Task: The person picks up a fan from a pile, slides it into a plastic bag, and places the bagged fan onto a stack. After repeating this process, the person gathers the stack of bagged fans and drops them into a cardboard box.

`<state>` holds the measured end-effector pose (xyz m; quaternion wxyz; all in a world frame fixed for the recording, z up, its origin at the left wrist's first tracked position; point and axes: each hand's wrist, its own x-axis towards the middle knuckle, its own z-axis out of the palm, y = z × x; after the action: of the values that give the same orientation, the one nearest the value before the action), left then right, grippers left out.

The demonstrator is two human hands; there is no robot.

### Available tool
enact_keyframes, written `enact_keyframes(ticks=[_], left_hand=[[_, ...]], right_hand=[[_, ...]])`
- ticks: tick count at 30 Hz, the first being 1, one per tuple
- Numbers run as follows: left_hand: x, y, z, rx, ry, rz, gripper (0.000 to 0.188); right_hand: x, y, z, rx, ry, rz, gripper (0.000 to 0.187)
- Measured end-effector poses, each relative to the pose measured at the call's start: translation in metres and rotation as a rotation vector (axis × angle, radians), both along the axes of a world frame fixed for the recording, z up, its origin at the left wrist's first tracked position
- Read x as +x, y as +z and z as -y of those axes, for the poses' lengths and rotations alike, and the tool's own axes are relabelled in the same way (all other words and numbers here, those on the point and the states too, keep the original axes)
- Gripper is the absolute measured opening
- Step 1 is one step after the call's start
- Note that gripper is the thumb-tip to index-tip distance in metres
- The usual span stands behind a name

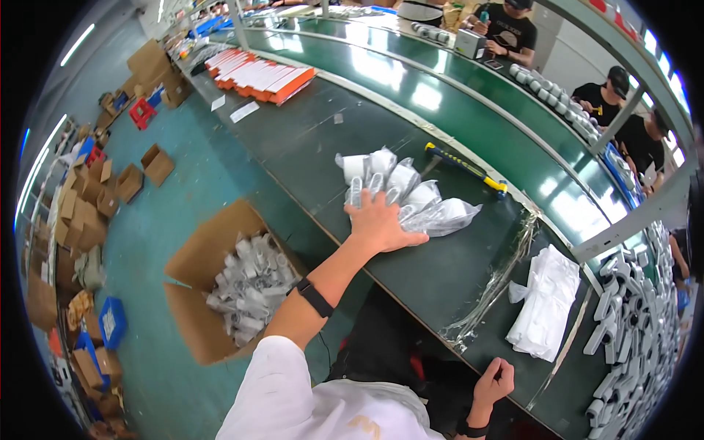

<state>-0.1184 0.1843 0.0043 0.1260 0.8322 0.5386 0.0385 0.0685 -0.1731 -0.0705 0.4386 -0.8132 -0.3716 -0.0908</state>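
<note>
My left hand reaches across the workbench with its fingers spread, resting against the near side of a row of white parts in clear plastic bags. The fingertips touch the bags without wrapping round them. My right hand is held by the bench's near edge, its fingers curled in and nothing visible in them. A yellow and black hammer lies just beyond the bagged parts. Closer to my right hand is a folded stack of white plastic bags.
An open cardboard box of bagged parts stands on the floor at my left. Orange and white flat cartons lie farther along the bench. Clear strips cross it. Grey parts are heaped at right. Several people work beyond the green conveyor.
</note>
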Motion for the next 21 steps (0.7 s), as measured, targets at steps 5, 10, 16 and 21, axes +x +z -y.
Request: enact_keyframes(ticks=[5, 10, 16, 21], left_hand=[[0.023, 0.017, -0.001, -0.126, 0.038, -0.098, 0.091], [0.026, 0.011, -0.005, -0.129, 0.076, -0.131, 0.068], [0.011, 0.010, -0.015, -0.223, -0.030, -0.201, 0.091], [-0.014, -0.001, -0.043, -0.354, -0.228, -0.179, 0.118]], right_hand=[[0.001, -0.003, 0.006, -0.003, 0.048, 0.030, 0.014], [-0.001, -0.003, 0.006, 0.037, 0.069, 0.032, 0.012], [0.002, 0.001, 0.002, 0.096, 0.102, 0.100, 0.008], [0.003, 0.001, 0.003, 0.107, 0.151, 0.123, 0.005]])
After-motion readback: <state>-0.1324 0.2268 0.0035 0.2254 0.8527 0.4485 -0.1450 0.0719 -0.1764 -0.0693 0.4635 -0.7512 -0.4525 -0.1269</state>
